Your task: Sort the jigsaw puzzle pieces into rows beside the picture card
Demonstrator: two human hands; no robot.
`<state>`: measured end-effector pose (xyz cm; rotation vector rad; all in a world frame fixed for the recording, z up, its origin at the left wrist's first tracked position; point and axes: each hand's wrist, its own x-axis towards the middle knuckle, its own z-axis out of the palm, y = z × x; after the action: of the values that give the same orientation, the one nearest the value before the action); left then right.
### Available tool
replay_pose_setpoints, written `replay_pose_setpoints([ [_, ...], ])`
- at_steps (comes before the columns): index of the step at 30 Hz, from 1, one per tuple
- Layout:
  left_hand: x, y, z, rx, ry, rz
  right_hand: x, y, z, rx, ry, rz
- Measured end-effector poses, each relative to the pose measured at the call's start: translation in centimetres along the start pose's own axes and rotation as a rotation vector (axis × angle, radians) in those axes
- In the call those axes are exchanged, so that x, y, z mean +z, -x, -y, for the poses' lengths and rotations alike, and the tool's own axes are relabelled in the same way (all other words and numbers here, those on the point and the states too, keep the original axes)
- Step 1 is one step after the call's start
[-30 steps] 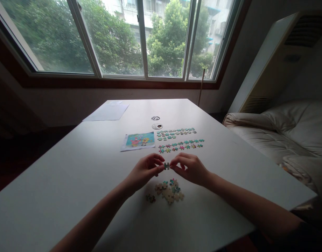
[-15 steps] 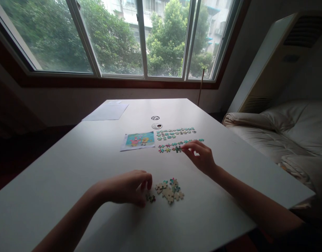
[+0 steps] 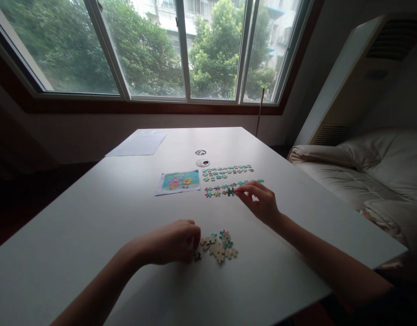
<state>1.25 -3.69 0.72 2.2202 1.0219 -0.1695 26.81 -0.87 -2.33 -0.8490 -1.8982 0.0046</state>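
Note:
My left hand [image 3: 172,243] rests on the white table [image 3: 103,213] with its fingers curled, the fingertips touching a small dark puzzle piece [image 3: 196,256] at the left edge of a loose pile of puzzle pieces [image 3: 219,245]. My right hand [image 3: 259,199] reaches forward to the nearer row of laid-out pieces [image 3: 233,187]; its thumb and forefinger pinch a dark green piece [image 3: 230,192] in that row. A second row of pieces [image 3: 227,170] lies just beyond. A colourful cartoon reference picture [image 3: 179,182] lies left of the rows.
Two small round objects [image 3: 201,158] sit beyond the rows. A sheet of paper [image 3: 136,143] lies at the table's far left. A white sofa [image 3: 371,167] stands close to the right edge. A wide window fills the far wall.
A second ago both hands held one piece together above the pile. The right hand has since carried it forward to the nearer row, and the left has dropped to the dark piece beside the pile.

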Motion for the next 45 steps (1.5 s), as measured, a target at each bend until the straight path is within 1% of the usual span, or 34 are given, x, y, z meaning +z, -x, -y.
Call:
replay_pose_setpoints([
  [4,-0.1,0.0,0.0,0.006,-0.021,-0.009,0.1,0.1,-0.3,0.003,0.008,0.021],
  [7,-0.1,-0.1,0.1,0.01,-0.031,-0.017,-0.2,-0.1,-0.9,0.019,0.036,0.031],
  [9,-0.1,-0.1,0.3,0.006,-0.031,-0.019,-0.9,-0.5,-1.9,0.041,0.062,0.05],
  [12,0.0,-0.1,0.5,-0.002,-0.041,-0.032,-2.5,-1.1,-4.3,0.096,0.109,0.146],
  [16,-0.3,0.0,0.8,0.004,-0.063,-0.045,-5.4,-1.2,-8.6,0.241,0.2,0.318],
  [17,-0.3,0.0,0.9,0.002,-0.068,-0.047,-6.1,-1.0,-9.6,0.288,0.218,0.373],
  [19,-0.4,0.0,1.0,-0.002,-0.074,-0.049,-7.4,-0.5,-11.5,0.414,0.246,0.433],
  [21,-0.5,0.0,1.3,-0.006,-0.075,-0.051,-8.2,0.0,-12.8,0.542,0.238,0.5],
  [23,-0.5,0.0,1.5,-0.005,-0.073,-0.051,-8.7,0.6,-13.7,0.646,0.206,0.568],
  [25,-0.5,0.0,1.6,-0.003,-0.071,-0.046,-8.8,1.0,-14.1,0.704,0.161,0.616],
  [28,-0.6,0.0,1.7,-0.009,-0.06,-0.039,-8.7,1.4,-14.4,0.73,0.123,0.636],
  [34,-0.7,0.0,1.8,-0.035,-0.023,-0.024,-8.4,1.6,-14.7,0.701,0.179,0.604],
  [39,-0.8,0.2,1.3,-0.063,-0.033,-0.011,-8.3,1.7,-15.0,0.683,0.202,0.593],
  [45,-0.9,0.4,1.0,-0.044,-0.044,-0.032,-8.5,1.6,-14.7,0.641,0.219,0.601],
])
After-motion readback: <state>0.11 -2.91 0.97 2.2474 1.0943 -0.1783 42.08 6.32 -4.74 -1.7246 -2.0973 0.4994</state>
